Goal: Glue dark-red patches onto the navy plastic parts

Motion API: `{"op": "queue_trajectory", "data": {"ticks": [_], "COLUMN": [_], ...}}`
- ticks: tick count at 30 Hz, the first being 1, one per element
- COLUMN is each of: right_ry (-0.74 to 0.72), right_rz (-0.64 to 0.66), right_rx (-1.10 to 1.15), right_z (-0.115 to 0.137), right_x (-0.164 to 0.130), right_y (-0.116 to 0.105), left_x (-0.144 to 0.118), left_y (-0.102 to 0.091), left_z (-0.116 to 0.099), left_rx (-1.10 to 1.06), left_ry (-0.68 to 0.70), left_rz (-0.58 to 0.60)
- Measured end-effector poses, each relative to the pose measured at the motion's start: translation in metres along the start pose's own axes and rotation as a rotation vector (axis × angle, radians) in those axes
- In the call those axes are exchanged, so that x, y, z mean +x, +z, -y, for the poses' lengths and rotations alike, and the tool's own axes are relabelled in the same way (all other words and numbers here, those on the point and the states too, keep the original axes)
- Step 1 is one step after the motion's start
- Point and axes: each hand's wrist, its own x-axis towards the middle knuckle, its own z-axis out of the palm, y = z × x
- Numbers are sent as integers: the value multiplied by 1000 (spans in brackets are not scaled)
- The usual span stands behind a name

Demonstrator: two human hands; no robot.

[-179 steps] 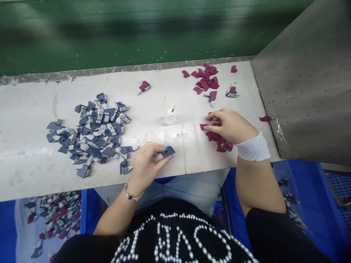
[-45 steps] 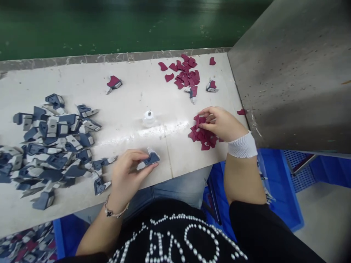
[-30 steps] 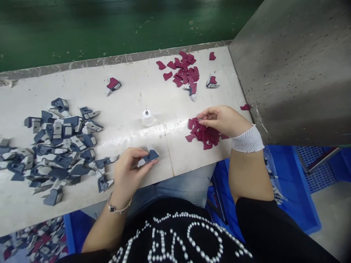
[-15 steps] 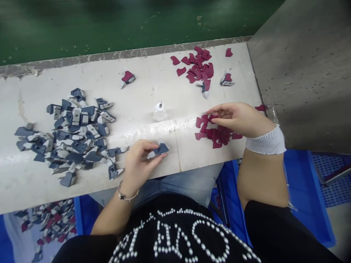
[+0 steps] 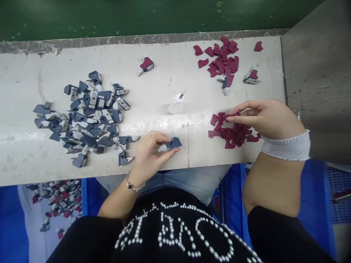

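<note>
My left hand (image 5: 155,151) pinches a blue-grey and white plastic part (image 5: 173,143) between thumb and fingers, just above the table's front edge. My right hand (image 5: 263,118) is closed at the fingertips on a small maroon piece (image 5: 233,115), over the near heap of maroon pieces (image 5: 233,135). Between and beyond my hands stands a small white bottle (image 5: 177,103) with a thin metal needle tip. To the left lies a large pile of blue-grey and white parts (image 5: 90,126).
Farther back is a second heap of maroon pieces (image 5: 223,62). Parts with maroon inserts lie at the back: one part (image 5: 147,65) left of centre, another part (image 5: 251,76) at right. A metal panel (image 5: 315,73) bounds the right. Below left, a blue bin (image 5: 85,197) holds finished-looking mixed parts.
The view has turned, so the table's contents appear shifted to the right. My right fingertips have closed further around a maroon piece. My left hand keeps its hold on the blue-grey part.
</note>
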Motion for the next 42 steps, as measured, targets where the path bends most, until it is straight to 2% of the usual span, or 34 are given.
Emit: {"op": "queue_trajectory", "data": {"ticks": [4, 11, 17, 19, 24, 26, 30, 34, 38, 40, 42], "right_ry": [-36, -56, -109, -134, -373, -423, -418, -353, -349, -349, -309], "right_rz": [3, -34, -116, -55, 315, 397, 490, 582, 599, 536, 401], "right_rx": [137, 213, 254, 261, 400, 432, 476, 512, 475, 451, 445], "right_z": [-3, -9, -6, -1, 26, 39, 58, 65, 64, 59, 54], "right_x": [-2, -5, -12, -20, -50, -59, -62, -58, -53, -43, -24], "right_y": [-2, 1, 2, 4, 25, 36, 53, 60, 57, 48, 34], "left_x": [0, 1, 2, 2, 3, 3, 2, 2, 2, 2, 2], "left_y": [0, 1, 1, 1, 5, 6, 5, 2, -1, -4, -7], "left_z": [0, -2, -4, -4, -5, -6, -7, -7, -5, -4, -2], "left_rx": [-13, -1, -9, 2, 3, -10, -19, -9, -4, 5, 27], "left_ry": [-5, 23, 24, 22, 31, 35, 31, 38, 42, 31, 8], "left_rz": [-5, 5, 8, 11, 20, 22, 25, 30, 46, 45, 45]}}
